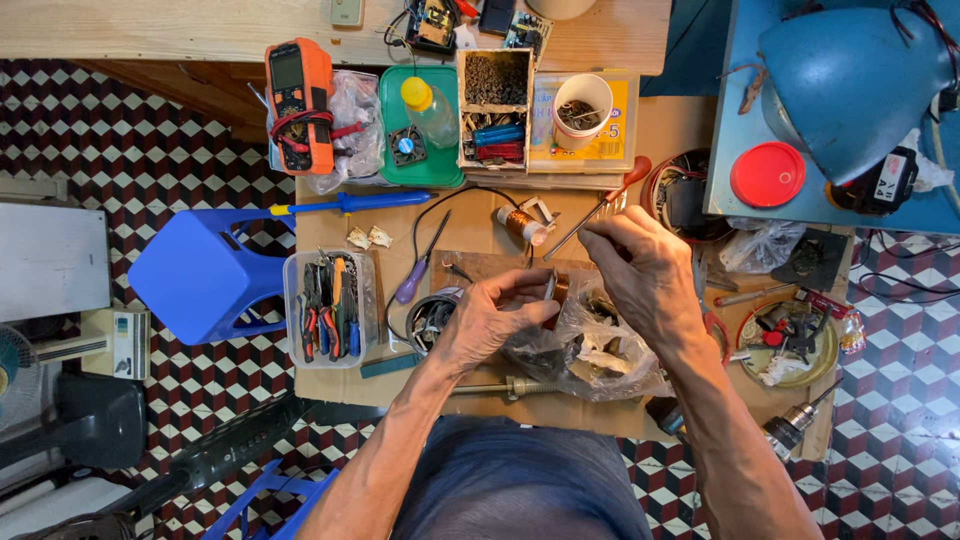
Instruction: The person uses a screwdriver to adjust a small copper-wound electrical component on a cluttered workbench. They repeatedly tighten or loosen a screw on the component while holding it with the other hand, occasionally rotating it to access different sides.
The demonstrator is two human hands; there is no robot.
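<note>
We cannot make out the small part pinched in our left hand (490, 320), its fingers covering most of it, the screwdriver (598, 208) tip vanishes behind our right hand (640, 265), and at 2 o'clock the blue lamp (850, 85) is cropped by the frame's edge.

Small copper-wound coil part (556, 291), brownish, pinched upright above a clear plastic bag. Screwdriver (598, 207), red-brown handle, thin metal shaft, tilted diagonally, handle up-right, tip pointing down toward the coil part.
</note>
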